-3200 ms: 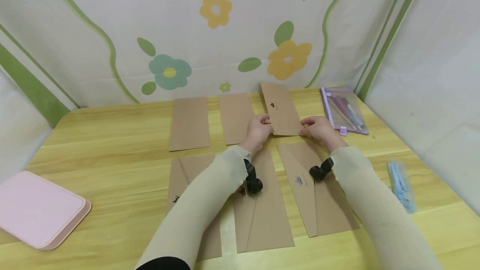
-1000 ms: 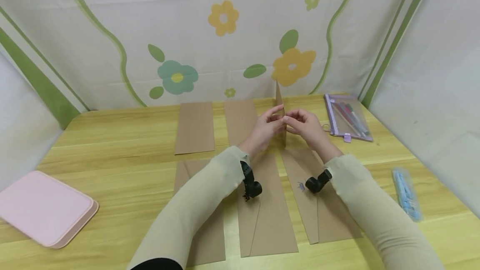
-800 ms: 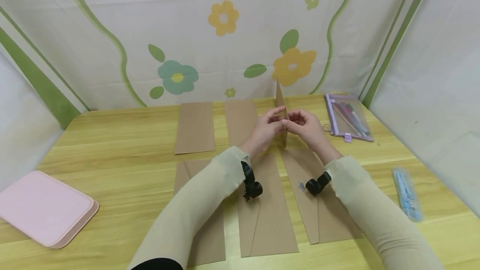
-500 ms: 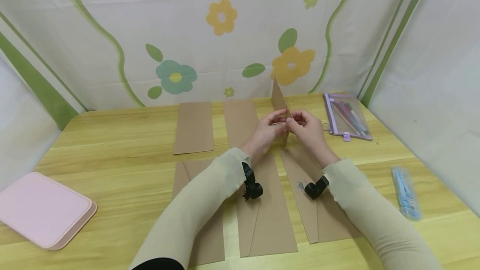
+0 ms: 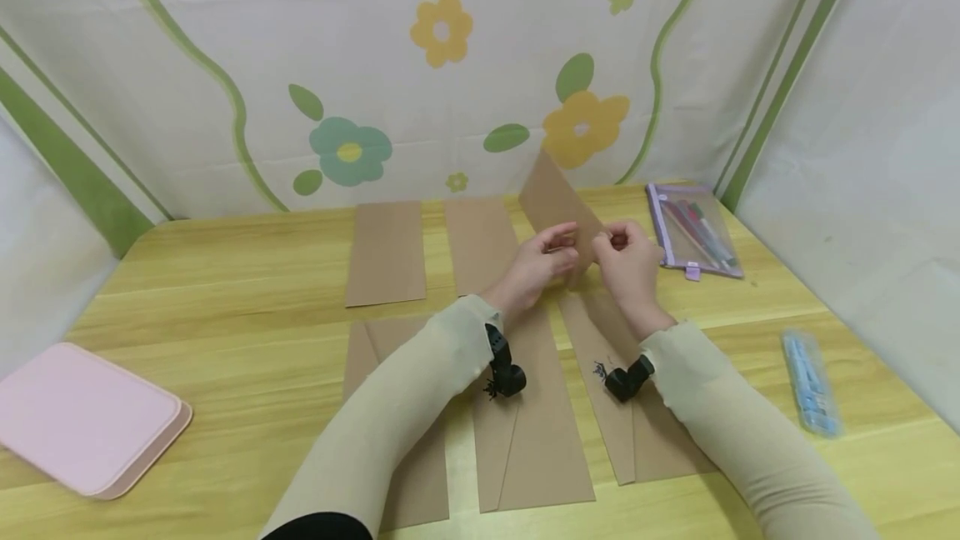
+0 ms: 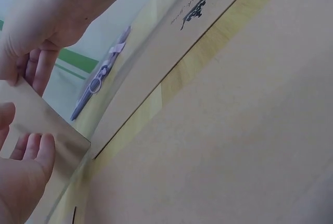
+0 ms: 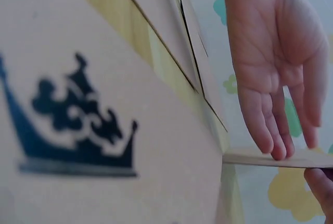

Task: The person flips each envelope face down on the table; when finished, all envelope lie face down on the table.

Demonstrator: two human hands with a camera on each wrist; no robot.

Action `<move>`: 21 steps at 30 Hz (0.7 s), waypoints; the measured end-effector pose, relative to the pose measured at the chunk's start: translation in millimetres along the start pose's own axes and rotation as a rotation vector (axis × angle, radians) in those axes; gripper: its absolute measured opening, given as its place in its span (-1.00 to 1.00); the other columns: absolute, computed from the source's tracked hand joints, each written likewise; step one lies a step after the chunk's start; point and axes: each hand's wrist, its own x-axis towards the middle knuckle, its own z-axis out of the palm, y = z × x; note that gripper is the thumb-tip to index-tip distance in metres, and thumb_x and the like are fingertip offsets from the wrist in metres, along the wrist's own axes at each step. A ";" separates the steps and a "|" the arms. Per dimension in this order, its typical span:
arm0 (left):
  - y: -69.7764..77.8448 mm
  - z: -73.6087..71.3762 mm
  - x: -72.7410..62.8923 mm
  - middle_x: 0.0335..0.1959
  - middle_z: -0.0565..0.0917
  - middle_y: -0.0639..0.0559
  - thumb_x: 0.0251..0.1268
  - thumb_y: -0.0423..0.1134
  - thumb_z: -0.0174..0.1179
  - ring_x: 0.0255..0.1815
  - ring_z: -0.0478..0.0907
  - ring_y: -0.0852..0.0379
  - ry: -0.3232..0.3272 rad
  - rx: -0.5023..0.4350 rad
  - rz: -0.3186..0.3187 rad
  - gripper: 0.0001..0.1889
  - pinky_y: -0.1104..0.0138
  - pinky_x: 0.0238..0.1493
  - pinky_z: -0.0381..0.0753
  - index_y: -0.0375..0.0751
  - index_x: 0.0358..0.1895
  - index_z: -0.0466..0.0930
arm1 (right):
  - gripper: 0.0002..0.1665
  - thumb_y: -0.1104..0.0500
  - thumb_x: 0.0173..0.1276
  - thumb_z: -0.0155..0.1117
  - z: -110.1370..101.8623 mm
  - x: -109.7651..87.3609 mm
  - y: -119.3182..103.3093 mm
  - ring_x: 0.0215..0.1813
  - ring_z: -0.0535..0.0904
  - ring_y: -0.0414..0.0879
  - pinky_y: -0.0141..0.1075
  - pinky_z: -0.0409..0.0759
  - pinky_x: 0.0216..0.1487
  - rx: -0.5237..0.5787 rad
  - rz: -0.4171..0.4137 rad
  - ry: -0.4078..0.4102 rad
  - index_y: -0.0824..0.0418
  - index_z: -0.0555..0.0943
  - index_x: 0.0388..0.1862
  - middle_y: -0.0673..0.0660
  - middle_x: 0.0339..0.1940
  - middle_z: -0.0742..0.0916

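Observation:
A brown kraft envelope stands tilted over the back of the table, its plain face towards me. My right hand pinches its right edge between thumb and fingers; the right wrist view shows the right thumb against the envelope's edge. My left hand is beside the lower left part, fingers loosely extended towards the plain face. In the left wrist view, the left fingers lie over the envelope without curling round it. Below, a flat envelope with a crown print is partly covered by my right forearm.
Two plain-side-up envelopes, a left one and a middle one, lie in the back row. Two more flat envelopes lie in front. A purple-edged pen pouch, a blue item in clear wrap and a pink case are around them.
The envelope has turned from its crown-printed side, through edge-on, to its plain side. My left fingers have let go of it; the right hand has shifted right with its edge.

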 end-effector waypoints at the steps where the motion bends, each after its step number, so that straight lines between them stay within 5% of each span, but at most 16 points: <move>1: -0.3 -0.5 0.0 0.12 0.48 -0.15 0.23 -0.53 0.07 0.03 0.48 0.06 0.001 0.001 0.000 -0.50 0.28 0.04 0.52 -0.17 0.25 0.39 | -0.85 0.31 0.10 0.09 -0.5 0.8 1.0 -0.58 0.45 -0.32 -0.57 0.43 -0.61 0.005 0.016 0.022 0.36 0.57 -0.39 0.14 -0.54 0.63; 5: -0.7 -3.5 -0.4 0.12 0.47 -0.18 0.21 -0.55 0.07 0.05 0.45 0.04 0.049 0.015 0.019 -0.52 0.29 0.02 0.52 -0.24 0.23 0.39 | -0.88 0.33 0.10 0.05 -3.1 3.6 4.5 -0.57 0.46 -0.32 -0.54 0.51 -0.58 0.091 0.109 0.049 0.33 0.54 -0.41 0.05 -0.55 0.57; 14: 0.1 -12.6 -1.3 0.07 0.51 -0.16 0.16 -0.54 0.09 0.04 0.47 0.04 0.185 0.043 0.036 -0.55 0.34 -0.01 0.51 -0.27 0.17 0.43 | -0.93 0.39 0.18 0.05 -13.6 4.5 2.9 -0.44 0.58 -0.19 -0.42 0.62 -0.38 0.510 0.414 0.038 0.25 0.45 -0.41 0.10 -0.45 0.53; 21: 0.5 -16.5 -2.8 -0.02 0.51 -0.06 0.14 -0.52 0.12 -0.02 0.43 0.10 0.243 0.021 -0.003 -0.55 0.38 -0.11 0.48 -0.23 0.15 0.42 | -0.88 0.45 0.20 -0.04 -18.3 4.9 1.3 -0.25 0.52 -0.16 -0.43 0.61 -0.23 0.636 0.581 0.028 0.28 0.38 -0.35 0.09 -0.19 0.43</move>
